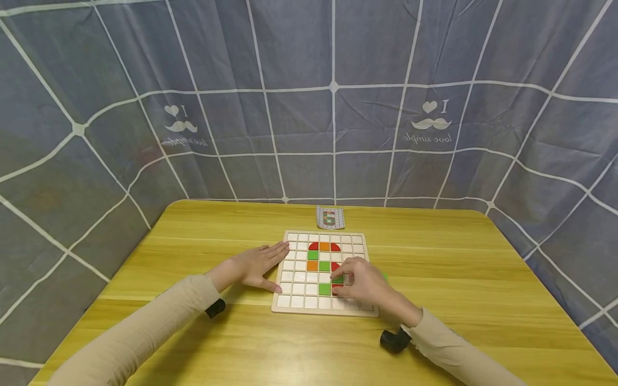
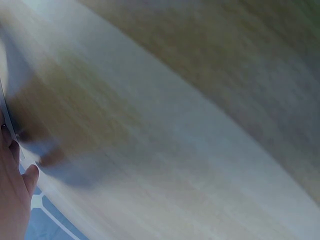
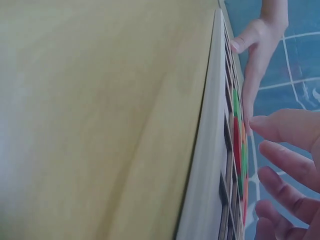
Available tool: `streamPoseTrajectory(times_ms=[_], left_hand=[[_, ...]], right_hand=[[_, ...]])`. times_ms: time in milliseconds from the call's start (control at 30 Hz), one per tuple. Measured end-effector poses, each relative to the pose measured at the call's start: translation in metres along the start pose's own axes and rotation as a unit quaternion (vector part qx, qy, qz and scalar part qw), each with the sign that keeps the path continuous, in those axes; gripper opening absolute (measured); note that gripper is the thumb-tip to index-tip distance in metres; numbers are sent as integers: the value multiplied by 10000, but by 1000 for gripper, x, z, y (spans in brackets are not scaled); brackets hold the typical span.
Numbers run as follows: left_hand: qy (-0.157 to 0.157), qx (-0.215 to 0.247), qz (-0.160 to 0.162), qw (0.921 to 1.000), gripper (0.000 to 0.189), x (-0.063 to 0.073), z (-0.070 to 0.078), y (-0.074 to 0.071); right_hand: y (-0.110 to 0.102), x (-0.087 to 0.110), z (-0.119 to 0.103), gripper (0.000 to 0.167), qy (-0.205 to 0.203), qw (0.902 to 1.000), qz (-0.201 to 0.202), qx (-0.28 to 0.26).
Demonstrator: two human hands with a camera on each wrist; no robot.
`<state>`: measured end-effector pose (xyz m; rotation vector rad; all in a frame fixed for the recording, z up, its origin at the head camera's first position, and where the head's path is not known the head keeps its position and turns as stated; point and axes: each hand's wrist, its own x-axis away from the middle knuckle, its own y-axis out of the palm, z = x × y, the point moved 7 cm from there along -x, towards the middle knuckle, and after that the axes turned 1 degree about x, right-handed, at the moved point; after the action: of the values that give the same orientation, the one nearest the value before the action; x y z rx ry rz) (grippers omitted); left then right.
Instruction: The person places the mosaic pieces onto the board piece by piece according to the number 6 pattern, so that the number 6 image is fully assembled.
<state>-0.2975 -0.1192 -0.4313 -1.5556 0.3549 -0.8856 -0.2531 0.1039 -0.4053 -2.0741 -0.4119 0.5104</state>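
A square wooden grid board [image 1: 299, 310] with white cells lies on the table. Red, orange and green tiles fill some cells, among them an orange tile [image 1: 313, 265] and a green tile [image 1: 324, 289]. My left hand [image 1: 258, 265] lies flat with fingers spread, fingertips and thumb at the board's left edge. Over the lower right tiles is my right hand [image 1: 362, 281], its fingers loosely bent and thumb apart from them. In the right wrist view nothing shows between these fingers [image 3: 282, 160]. A red tile [image 1: 336, 286] is partly hidden beside the thumb.
A small printed card [image 1: 330, 218] with a coloured tile pattern lies behind the board. Something green [image 1: 384, 276] peeks out beyond my right hand. The wooden table [image 1: 434, 241] ends at a grey checked curtain [image 1: 299, 123] behind and at the sides.
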Motion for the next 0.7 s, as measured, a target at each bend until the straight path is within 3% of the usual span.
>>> streamPoseTrajectory(times_ms=[700], left_hand=[[-26, -49, -75, 10000, 106, -2, -2, 1]], right_hand=[[-38, 24, 54, 24, 903, 9952, 54, -376]])
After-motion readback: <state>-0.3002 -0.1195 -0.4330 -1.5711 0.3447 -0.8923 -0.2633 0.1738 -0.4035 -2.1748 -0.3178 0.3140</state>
